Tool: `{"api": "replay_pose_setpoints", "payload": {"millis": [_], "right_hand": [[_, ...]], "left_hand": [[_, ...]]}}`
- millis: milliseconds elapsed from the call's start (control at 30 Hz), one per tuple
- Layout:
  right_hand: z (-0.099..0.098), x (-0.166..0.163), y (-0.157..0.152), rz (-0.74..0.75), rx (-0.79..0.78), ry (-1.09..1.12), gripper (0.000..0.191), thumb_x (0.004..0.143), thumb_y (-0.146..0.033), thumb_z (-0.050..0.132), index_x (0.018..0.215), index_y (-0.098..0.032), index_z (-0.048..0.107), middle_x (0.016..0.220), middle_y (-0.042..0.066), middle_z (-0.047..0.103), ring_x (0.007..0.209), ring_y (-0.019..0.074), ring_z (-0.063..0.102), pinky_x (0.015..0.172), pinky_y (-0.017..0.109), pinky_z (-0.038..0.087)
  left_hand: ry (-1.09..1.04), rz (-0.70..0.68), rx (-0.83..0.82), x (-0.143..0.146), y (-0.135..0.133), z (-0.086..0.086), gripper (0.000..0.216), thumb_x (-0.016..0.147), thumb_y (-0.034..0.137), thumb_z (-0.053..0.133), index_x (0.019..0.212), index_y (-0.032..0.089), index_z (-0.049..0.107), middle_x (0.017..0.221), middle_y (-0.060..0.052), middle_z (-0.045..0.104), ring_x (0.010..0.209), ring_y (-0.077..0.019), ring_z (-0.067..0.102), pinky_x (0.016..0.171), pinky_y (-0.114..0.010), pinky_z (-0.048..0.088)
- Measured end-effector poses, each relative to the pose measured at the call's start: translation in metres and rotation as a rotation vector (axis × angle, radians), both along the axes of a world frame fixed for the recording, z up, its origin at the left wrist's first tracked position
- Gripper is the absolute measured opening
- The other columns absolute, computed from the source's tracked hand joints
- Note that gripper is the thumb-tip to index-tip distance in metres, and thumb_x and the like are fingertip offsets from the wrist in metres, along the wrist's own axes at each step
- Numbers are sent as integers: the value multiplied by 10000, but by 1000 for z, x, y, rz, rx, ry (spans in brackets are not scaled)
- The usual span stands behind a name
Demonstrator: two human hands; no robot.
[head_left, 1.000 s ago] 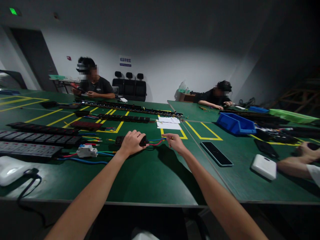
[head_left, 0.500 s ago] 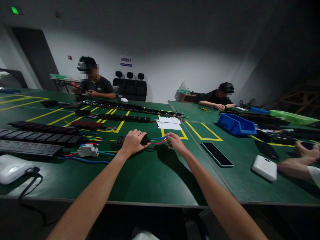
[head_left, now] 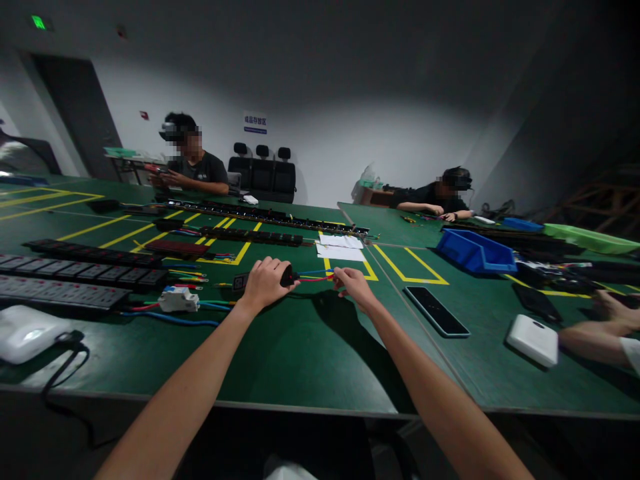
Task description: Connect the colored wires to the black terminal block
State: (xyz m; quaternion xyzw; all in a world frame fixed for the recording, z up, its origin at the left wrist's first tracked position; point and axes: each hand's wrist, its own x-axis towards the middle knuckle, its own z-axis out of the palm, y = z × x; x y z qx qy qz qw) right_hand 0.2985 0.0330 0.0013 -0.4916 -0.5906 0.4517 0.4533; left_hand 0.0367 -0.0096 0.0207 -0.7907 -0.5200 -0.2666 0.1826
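Already, colored wires (head_left: 316, 279) extend from the black socket strip (head_left: 240, 283) we clasp in our left hand (head_left: 267, 283), back from the near edge of the table (head_left: 285, 367). Our right hand (head_left: 353, 285) pinches them; what remains undone at their hidden ends, we cannot tell.

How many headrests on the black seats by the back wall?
3: left headrest, middle headrest and right headrest, in a row atop the black seats. None looks hidden.

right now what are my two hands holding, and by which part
Your left hand grips a black socket strip near its wired end; your right hand pinches its coloured wires, their ends hidden.
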Motion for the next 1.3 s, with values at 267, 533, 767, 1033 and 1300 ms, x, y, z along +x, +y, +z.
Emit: {"api": "replay_pose_setpoints", "payload": {"millis": [267,533,767,1033,1300], "right_hand": [[2,-2,-3,-15,-10,29,375,754,-531,698,724,-165,620,704,22,610,552,106,566,392,178,403],[3,-3,-2,-4,-15,103,284,717,-289,738,969,-171,682,829,40,667,569,101,587,412,181,447],[-2,-3,1,2,135,70,398,715,-393,750,1046,-180,690,792,21,630,620,128,602,427,200,458],[0,-2,1,-24,128,88,462,749,-363,673,1174,-181,664,882,43,660,646,131,616,426,192,445],[3,-3,0,-26,117,99,421,707,-267,605,1102,-160,703,856,46,660,637,136,610,416,201,448]], "left_hand": [[6,-2,-3,0,0,0,473,865,568,609,1141,186,654,1028,-123,690,957,-297,584,823,-432,446],[-17,19,4,-1,1,-2,455,862,559,613,1131,195,661,1027,-136,689,975,-310,581,831,-433,435],[-8,32,2,-2,2,-2,459,873,554,596,1142,189,660,1039,-139,695,975,-308,582,830,-438,441],[12,27,0,-1,2,-2,455,876,560,599,1130,186,651,1033,-124,694,963,-300,584,812,-425,440],[10,23,-9,-1,2,-2,456,881,561,589,1126,181,649,1032,-126,693,953,-294,585,809,-422,442]]}}
